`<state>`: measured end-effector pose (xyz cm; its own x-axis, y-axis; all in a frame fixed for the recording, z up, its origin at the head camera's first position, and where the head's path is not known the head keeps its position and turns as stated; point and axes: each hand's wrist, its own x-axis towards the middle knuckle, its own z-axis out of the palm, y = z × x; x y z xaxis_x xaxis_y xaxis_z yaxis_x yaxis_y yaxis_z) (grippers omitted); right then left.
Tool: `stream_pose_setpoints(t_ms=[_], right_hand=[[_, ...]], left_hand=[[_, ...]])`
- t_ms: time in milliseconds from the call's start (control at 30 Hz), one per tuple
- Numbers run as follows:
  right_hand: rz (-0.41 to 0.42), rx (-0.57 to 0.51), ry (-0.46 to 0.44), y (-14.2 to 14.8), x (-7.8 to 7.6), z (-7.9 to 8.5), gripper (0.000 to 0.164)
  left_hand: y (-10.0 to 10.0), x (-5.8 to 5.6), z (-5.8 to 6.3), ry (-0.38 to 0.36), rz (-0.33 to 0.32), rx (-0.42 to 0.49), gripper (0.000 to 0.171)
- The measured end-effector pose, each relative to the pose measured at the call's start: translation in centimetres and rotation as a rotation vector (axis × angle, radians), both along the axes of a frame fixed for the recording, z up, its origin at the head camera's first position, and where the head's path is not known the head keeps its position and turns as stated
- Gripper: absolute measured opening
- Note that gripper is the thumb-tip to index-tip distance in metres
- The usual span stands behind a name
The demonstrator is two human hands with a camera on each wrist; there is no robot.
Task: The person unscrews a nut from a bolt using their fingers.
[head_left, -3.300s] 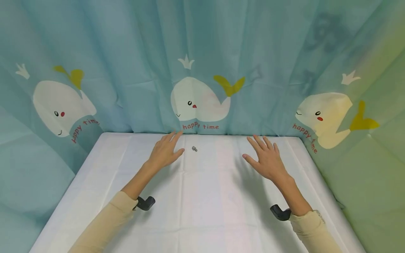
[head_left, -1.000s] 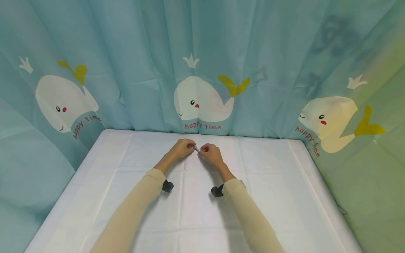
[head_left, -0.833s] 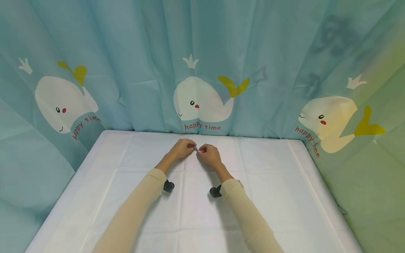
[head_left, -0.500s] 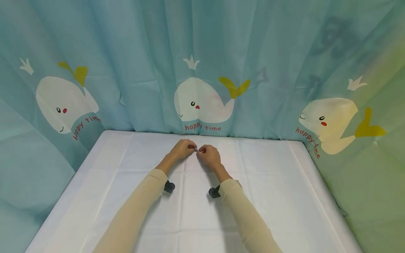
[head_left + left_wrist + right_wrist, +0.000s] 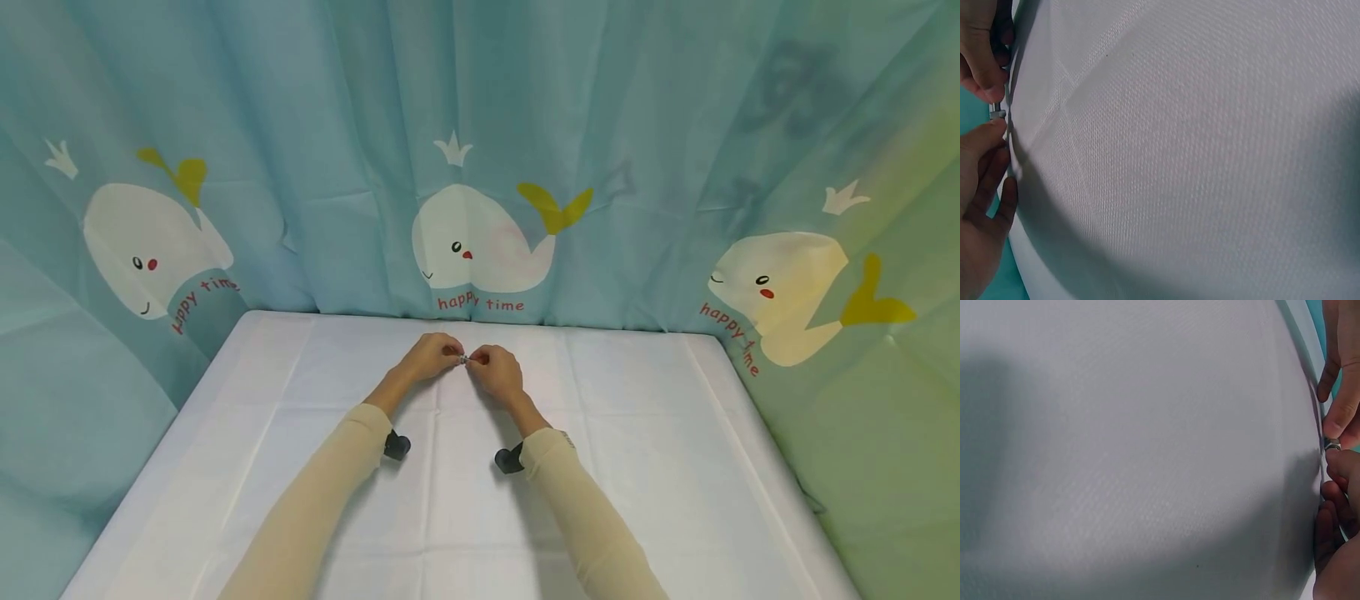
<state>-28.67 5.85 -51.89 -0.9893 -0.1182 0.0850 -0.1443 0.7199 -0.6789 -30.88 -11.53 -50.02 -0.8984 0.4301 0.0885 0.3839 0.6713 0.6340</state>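
Metal bolt (image 5: 463,359) sits just right of our left hand (image 5: 432,356) and just left of our right hand (image 5: 498,373), its long axis seeming to run from one to the other. We see both hands pinching it, so neither is nearer; our grip hides its ends.

Red "happy time" lettering (image 5: 471,301) on the curtain (image 5: 330,125), printed under the middle whale (image 5: 480,250), again curving beneath the left whale (image 5: 153,233), again slanting beneath the right whale (image 5: 783,267)
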Motion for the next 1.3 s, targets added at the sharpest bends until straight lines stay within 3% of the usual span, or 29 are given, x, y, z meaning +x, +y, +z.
stream_pose_setpoints(t_ms=[333, 633, 867, 1067, 1300], right_hand=[[0.060, -0.094, 0.016, 0.9, 0.1, 0.2, 0.009], [0.109, -0.134, -0.021, 2.4, 1.2, 0.9, 0.011], [0.124, -0.166, -0.040, 4.4, 1.7, 1.8, 0.010], [0.155, -0.172, -0.008, 5.9, 2.3, 2.5, 0.010], [0.191, -0.184, 0.020, 7.0, 3.3, 3.8, 0.011]], left_hand=[[-0.1, 0.1, 0.0, -0.018, -0.022, 0.035, 0.012], [0.3, 1.5, 0.0, -0.048, -0.012, 0.151, 0.013], [1.7, 2.5, 0.5, -0.026, -0.041, 0.223, 0.013], [3.0, 3.7, 1.2, -0.012, -0.015, 0.282, 0.014], [3.7, 4.9, 1.9, 0.047, -0.040, 0.325, 0.014]])
